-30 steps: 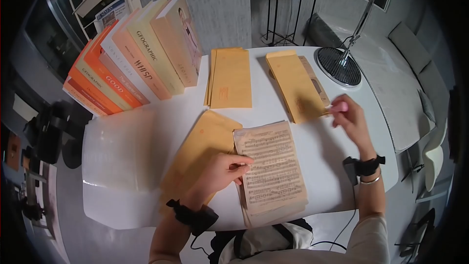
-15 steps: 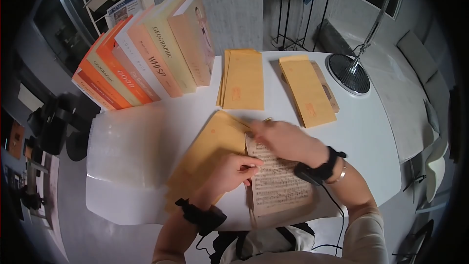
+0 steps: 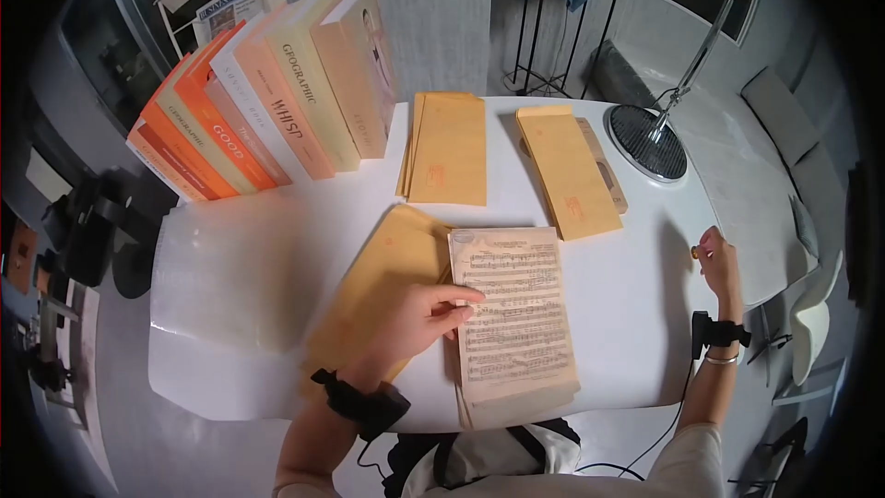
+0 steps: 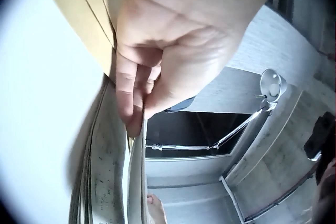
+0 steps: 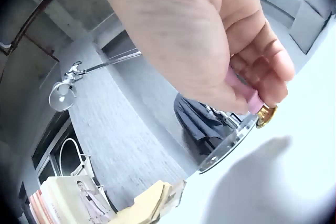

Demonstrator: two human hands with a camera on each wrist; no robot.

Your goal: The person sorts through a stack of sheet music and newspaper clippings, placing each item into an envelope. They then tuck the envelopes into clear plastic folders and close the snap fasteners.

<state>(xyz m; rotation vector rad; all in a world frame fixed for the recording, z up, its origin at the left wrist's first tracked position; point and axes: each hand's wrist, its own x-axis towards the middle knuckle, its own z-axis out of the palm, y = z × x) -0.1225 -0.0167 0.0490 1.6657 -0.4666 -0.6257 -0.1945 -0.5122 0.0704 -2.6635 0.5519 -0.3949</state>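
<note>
My left hand (image 3: 419, 318) pinches the left edge of the top pages of a stack of sheet music (image 3: 516, 332). In the left wrist view the thumb and fingers grip these pages (image 4: 137, 182), with more sheets fanned below. A faint round mark shows at the stack's top left corner. Partly under my left forearm lies a large yellow envelope (image 3: 383, 267). Over the table's right side, my right hand (image 3: 721, 267) holds a seal stamp (image 5: 252, 98) with a pink handle and brass end, its brass end close over the white tabletop in the right wrist view.
Brown envelopes (image 3: 447, 152) lie at the back middle. More envelopes (image 3: 572, 171) rest on a brown box (image 3: 608, 180) near the lamp base (image 3: 647, 143). A row of books (image 3: 295, 83) stands at the back left, behind clear plastic sleeves (image 3: 226, 267).
My right hand crossed from the right to the sheet music's top left corner, then returned to the right edge with the stamp. My left hand kept its grip on the pages.
</note>
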